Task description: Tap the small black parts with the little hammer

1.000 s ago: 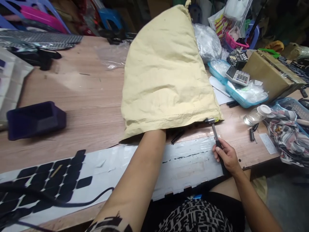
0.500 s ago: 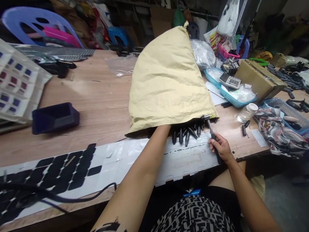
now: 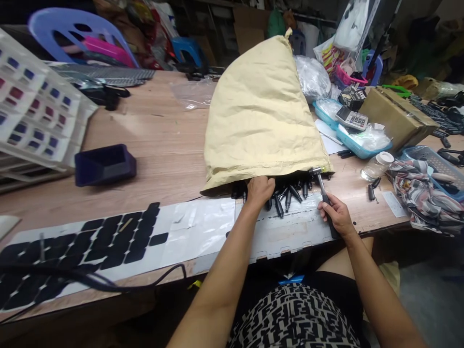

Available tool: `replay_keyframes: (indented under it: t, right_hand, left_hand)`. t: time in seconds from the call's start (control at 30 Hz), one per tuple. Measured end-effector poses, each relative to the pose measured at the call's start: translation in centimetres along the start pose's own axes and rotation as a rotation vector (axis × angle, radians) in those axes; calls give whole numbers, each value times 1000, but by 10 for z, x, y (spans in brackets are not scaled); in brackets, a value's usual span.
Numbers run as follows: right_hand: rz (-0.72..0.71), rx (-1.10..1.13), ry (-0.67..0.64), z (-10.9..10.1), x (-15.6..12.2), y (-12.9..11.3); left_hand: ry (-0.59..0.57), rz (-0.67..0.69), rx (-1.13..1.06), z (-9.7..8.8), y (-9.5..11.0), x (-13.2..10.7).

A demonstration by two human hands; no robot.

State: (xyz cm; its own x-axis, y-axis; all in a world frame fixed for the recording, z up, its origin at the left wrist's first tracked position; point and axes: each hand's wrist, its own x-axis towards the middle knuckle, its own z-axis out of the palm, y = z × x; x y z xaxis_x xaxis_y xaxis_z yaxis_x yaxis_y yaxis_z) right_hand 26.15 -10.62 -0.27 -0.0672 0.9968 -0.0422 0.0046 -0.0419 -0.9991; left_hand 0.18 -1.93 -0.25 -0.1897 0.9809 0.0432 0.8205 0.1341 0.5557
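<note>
- Sack [image 3: 261, 111], pale yellow, one; lies on the counter [image 3: 174, 130] in front of the person, tied end away, open mouth toward the lap.
- Black pieces [image 3: 279, 207], slim, several; fanned out just beyond the sack's mouth, on a grey strip [image 3: 275, 232] along the counter's near edge; others lie partly in shadow under the lip.
- Left hand [image 3: 260, 189], one; at the sack's mouth, fingers bent, tips hidden beneath the lip; cannot tell whether they pinch anything.
- Right hand [image 3: 336, 212], one; fingers wrapped around the handle of the hammer.
- Hammer [image 3: 321, 184], one; head at the right corner of the mouth; contact with the sack not clear.
- Progress, as judged: a small batch of pieces is out in the open; the sack looks bulky and probably holds more, the number left hidden from view.
- Purple tub [image 3: 103, 175], one; on the counter, left of the sack, well apart.
- Glass jar [image 3: 373, 169], white-lidded, one; right of the hammer.
- Calculator [image 3: 352, 118], one; behind the jar, beside a cardboard box [image 3: 391, 116].
</note>
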Motion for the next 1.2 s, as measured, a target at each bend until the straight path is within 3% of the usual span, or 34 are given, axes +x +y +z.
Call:
replay_keyframes:
  t: [0.17, 0.23, 0.43, 0.73, 0.87, 0.93, 1.0, 1.1, 1.2]
  right_hand:
    - [-16, -11, -2, -1, 1, -1]
    - [-16, -7, -4, -1, 2, -1]
    - [-13, -20, 1, -1, 2, 0]
    - [-18, -42, 2, 0, 1, -2]
    - [-13, -40, 25, 1, 0, -1]
    - [-3, -37, 27, 1, -1, -1]
    - [1, -31, 27, 1, -1, -1]
    - [-10, -37, 30, 2, -1, -1]
    - [-39, -86, 41, 4, -3, -2]
  left_hand:
    - [381, 50, -142, -11, -16, -61]
    - [449, -1, -155, -17, -32, -78]
    - [349, -101, -164, -22, -65, -96]
    - [263, 33, 6, -11, -57, -66]
    - [337, -31, -19, -20, -61, -83]
    - [356, 1, -68, -25, -57, -99]
    - [217, 154, -140, -25, -46, -115]
    - [-109, 458, -179, -17, -23, -127]
    - [-191, 528, -124, -2, -9, -125]
